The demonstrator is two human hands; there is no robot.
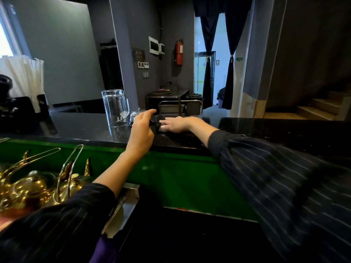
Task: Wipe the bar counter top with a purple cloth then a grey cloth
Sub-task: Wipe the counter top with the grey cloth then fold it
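The black bar counter top [266, 130] runs across the middle of the view. My right hand [175, 124] lies on it with straight fingers pointing left, their tips at a small dark object [154, 123] that I cannot make out. My left hand [142, 130] hovers just above the counter's near edge, index finger stretched out, the other fingers loosely bent, holding nothing. A patch of purple fabric [103, 250] shows at the bottom edge under my left sleeve. No grey cloth is in view.
An upside-down glass mug [115, 109] stands on the counter left of my hands, with a small silvery object [134, 116] beside it. Brass teapots [38, 186] sit below on the left, in front of the green panel [180, 179]. A metal tray [125, 204] lies under my left forearm.
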